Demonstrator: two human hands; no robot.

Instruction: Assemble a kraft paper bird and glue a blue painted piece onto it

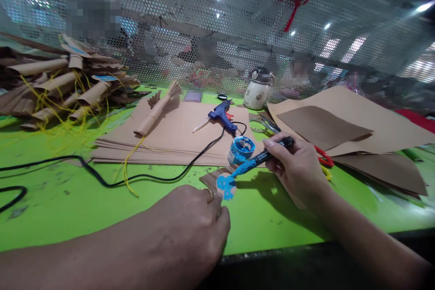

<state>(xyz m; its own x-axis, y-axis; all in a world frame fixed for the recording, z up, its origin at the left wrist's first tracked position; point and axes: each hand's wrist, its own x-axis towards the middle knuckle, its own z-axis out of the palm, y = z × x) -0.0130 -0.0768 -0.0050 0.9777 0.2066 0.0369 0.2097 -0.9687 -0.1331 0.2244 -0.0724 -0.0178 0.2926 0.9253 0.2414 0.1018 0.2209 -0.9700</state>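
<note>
My right hand [295,163] is closed around a black permanent marker [268,155] whose lower end is smeared with blue paint. That end rests on a small round paper piece [226,186], partly covered in blue with brown still showing. At its lower left edge, the curled fingers of my left hand [197,222], with a ring on one finger, hold the piece; the fingertips are mostly hidden. Just behind the disc stands an open jar of blue paint [242,148], its rim streaked with blue. A strip of brown paper [210,177] lies under the disc.
A blue glue gun [222,115] with a black cord [146,176] lies on stacked brown paper [118,149] beside a rolled paper figure [152,115]. Similar figures with yellow string [61,86] pile up left. Scissors [322,156], brown sheets [367,118] and a bottle [257,90] stand right.
</note>
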